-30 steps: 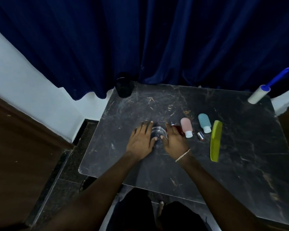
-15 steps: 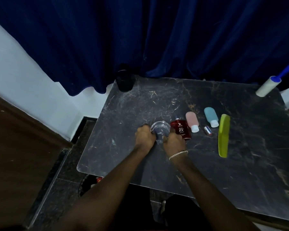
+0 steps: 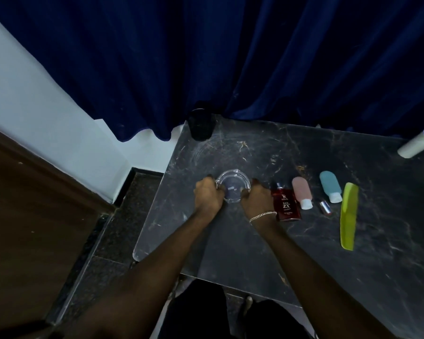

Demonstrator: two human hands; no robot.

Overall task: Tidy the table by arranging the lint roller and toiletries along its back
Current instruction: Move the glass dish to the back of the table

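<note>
On the dark marble table [image 3: 230, 253], near its left-middle, we have both hands clamped on a clear glass dish [image 3: 233, 185]: left hand [image 3: 208, 194] gripping its left rim, right hand [image 3: 256, 198] its right rim, fingers curled over the edge. We can't tell if the dish is lifted or touching the top. Just right of the right hand lies a red perfume bottle [image 3: 286, 206], then a pink bottle [image 3: 302, 192], a small silver tube [image 3: 325, 207], a teal bottle [image 3: 331, 186] and a green comb [image 3: 348, 216], all mid-table, none at the back. Lint roller [image 3: 417, 144] sits at the back right corner, partly cut off by the frame. A black cup [image 3: 201, 124] stands at the back left corner.

Risks, as we judge them: glass is smooth, so the grip could slip; our right wrist is almost touching the perfume bottle and could knock it; pushing the dish back could hit the black cup.
</note>
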